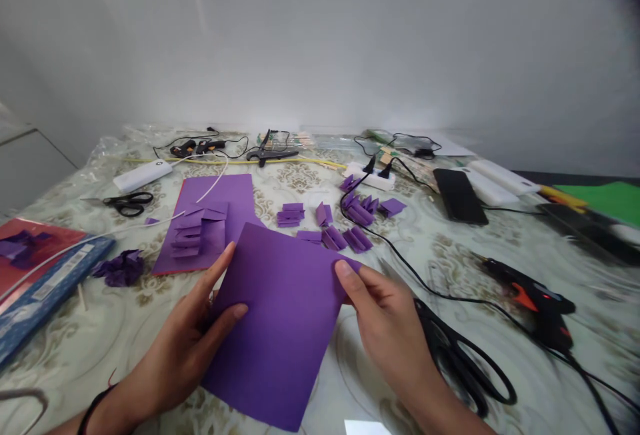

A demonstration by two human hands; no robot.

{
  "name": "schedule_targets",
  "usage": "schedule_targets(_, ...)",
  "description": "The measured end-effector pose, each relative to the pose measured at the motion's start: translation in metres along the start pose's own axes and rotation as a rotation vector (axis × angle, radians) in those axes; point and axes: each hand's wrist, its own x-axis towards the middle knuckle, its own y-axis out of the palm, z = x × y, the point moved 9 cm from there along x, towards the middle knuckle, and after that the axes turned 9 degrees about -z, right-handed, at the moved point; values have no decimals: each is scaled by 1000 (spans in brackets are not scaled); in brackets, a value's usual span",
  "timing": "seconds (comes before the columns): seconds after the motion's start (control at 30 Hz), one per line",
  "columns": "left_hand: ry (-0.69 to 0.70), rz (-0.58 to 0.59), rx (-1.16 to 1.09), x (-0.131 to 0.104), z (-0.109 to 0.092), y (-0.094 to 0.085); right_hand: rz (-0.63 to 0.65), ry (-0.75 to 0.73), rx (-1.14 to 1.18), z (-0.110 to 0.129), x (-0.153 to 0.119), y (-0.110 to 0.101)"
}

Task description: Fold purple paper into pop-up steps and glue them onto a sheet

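Observation:
A sheet of purple paper (280,322) is held up above the table, tilted toward me. My left hand (187,335) grips its left edge, thumb in front and fingers behind. At the upper right edge, my right hand (380,308) pinches the sheet between thumb and fingers. Beyond it lie several folded purple paper pieces (334,238), with others near the power strip. To the left, more folded strips (187,242) rest on a stack of purple sheets (240,192). Large black-handled scissors (465,355) lie beside my right forearm, partly hidden by my hand.
A glue gun (535,302) lies at the right, its cord crossing the table. Behind it is a black phone (460,196). A white power strip (373,175) stands at the back. Small scissors (129,203), crumpled purple paper (120,268) and a blue pack (55,295) are at the left.

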Motion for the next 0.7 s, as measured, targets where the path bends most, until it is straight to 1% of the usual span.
schedule_targets(0.27, -55, -7, -53, 0, 3, -1, 34, 37, 144, -3, 0, 3)
schedule_targets(0.37, -44, -23, -31, 2, 1, -2, 39, 26, 142, -3, 1, 3)
schedule_targets(0.5, -55, -13, -37, 6, 0, -2, 41, 13, 83, -2, 3, 4)
schedule_targets(0.57, -47, -18, -30, 8, 1, -4, 85, 40, 36, -2, 3, 8)
schedule_targets(0.7, -23, -31, -19, 9, 5, -6, 224, 104, -86, -7, 0, 20)
